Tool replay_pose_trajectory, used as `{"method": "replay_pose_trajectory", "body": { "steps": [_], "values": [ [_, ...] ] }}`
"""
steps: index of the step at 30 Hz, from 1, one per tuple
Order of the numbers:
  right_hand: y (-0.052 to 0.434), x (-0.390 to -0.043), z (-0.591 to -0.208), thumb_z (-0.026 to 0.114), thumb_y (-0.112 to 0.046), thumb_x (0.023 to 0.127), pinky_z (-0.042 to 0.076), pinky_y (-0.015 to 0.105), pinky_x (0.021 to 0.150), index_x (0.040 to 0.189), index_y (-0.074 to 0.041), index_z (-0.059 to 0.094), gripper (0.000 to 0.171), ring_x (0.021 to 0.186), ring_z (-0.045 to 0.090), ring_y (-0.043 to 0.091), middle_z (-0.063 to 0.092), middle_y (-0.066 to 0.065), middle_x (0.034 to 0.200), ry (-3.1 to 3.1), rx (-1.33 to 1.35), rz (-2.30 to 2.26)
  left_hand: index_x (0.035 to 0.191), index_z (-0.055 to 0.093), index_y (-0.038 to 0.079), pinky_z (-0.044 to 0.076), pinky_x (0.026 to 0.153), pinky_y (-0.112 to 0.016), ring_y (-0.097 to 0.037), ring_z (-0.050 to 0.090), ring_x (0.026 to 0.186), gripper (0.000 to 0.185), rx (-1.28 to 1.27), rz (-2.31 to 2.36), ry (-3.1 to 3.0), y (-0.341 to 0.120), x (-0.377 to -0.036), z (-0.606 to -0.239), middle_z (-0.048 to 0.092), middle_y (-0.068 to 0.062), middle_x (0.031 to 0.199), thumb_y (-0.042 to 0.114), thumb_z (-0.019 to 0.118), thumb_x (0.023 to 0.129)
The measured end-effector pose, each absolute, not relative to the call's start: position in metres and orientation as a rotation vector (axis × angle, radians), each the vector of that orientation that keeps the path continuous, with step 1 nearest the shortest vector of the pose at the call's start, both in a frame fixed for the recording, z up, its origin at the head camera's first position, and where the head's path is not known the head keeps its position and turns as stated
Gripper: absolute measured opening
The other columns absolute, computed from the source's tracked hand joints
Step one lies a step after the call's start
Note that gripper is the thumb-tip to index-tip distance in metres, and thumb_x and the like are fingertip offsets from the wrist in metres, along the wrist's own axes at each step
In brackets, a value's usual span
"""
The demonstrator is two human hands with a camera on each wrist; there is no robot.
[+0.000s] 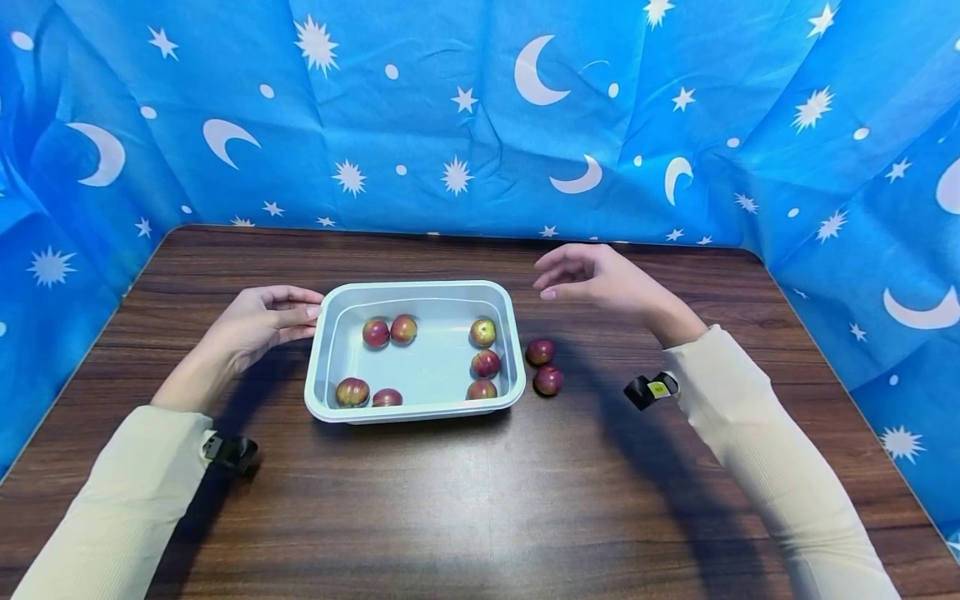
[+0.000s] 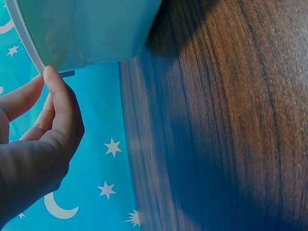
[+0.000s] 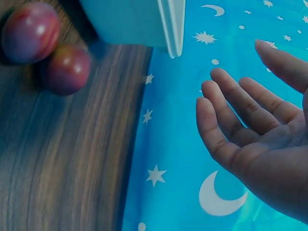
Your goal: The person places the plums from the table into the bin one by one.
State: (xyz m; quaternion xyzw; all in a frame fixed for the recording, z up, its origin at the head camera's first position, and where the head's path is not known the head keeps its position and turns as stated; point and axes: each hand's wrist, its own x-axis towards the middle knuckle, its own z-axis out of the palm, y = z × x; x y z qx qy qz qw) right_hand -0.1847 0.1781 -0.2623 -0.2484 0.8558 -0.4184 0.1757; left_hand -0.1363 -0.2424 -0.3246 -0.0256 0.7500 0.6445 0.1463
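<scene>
A white plastic tub stands on the table with several red-and-yellow plums spread along its sides and corners. At its left end, my left hand pinches the rim between thumb and fingers; the left wrist view shows the fingertips right at the rim. My right hand is raised past the tub's right end, its fingers loosely bent and holding nothing. Two dark red plums, one farther and one nearer, lie on the table just right of the tub, below that hand.
The dark wood-grain table reaches back to a blue cloth printed with moons and stars, which hangs behind it and along both sides. Black straps with small devices sit at the left wrist and right wrist.
</scene>
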Motion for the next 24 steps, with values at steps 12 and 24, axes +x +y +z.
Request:
{"method": "replay_pose_trajectory", "body": {
  "steps": [12,24],
  "values": [
    [0.198,-0.19,-0.284,0.063,-0.015,0.087,0.053,0.039,0.078,0.117,-0.003,0.054,0.034,0.09,0.061,0.026,0.062,0.015,0.106,2.374,-0.632,-1.215,0.116,0.044,-0.011,0.051,0.082,-0.032,-0.009,0.064,0.082,0.033,-0.071,1.895,2.13,-0.242,-0.136,-0.324,0.062,0.002,0.09,0.006,0.056,0.091],
    [0.205,-0.196,-0.325,0.062,-0.007,0.087,0.053,0.043,0.076,0.116,0.008,0.051,0.034,0.088,0.061,0.019,0.063,0.019,0.103,2.279,-0.566,-1.237,0.112,0.048,-0.007,0.051,0.081,-0.032,-0.01,0.064,0.081,0.027,-0.073,1.928,2.103,-0.243,-0.137,-0.325,0.064,0.001,0.089,0.006,0.057,0.09]
  ]
}}
